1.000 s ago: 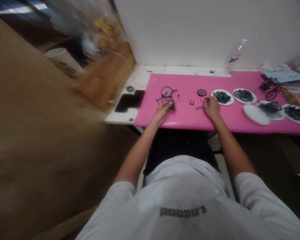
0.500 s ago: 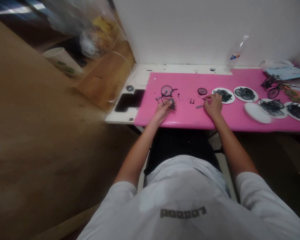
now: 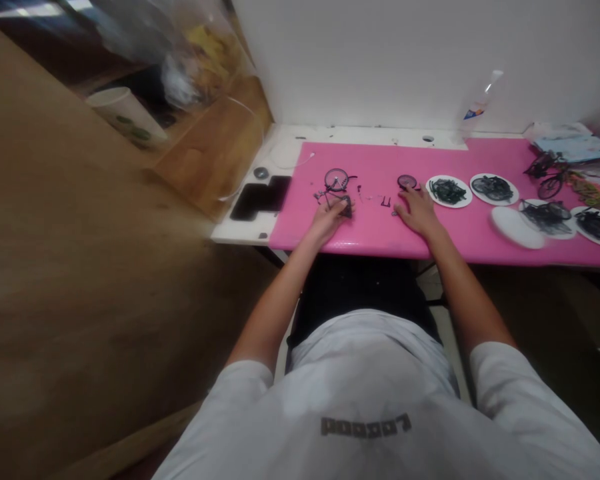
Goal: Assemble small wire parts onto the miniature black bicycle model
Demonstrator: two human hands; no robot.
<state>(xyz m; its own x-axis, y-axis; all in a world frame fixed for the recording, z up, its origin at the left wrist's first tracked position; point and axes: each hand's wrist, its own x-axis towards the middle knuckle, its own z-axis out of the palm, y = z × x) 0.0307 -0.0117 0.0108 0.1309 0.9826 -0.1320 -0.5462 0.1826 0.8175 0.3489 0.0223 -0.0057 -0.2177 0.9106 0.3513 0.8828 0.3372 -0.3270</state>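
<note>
My left hand (image 3: 329,221) is closed on a small dark model bicycle frame (image 3: 348,207), which has one wheel (image 3: 337,180) at its far end. My right hand (image 3: 417,210) has its fingers spread over the pink mat (image 3: 370,233), just below a loose small wheel (image 3: 407,181). Its fingertips are close to that wheel; whether they touch it is unclear. Between my hands lie a small dark U-shaped part (image 3: 386,202) and another little dark part (image 3: 359,189).
White plates of dark parts (image 3: 449,191) stand to the right, near another model bicycle (image 3: 550,183). A clear bottle (image 3: 484,97) stands at the back. Black phone-like objects (image 3: 260,199) lie at the left edge, and a paper cup (image 3: 125,117) is farther left.
My right hand has let go of the thin tool it held and spread its fingers, moving slightly left. My left hand keeps its hold on the bicycle frame.
</note>
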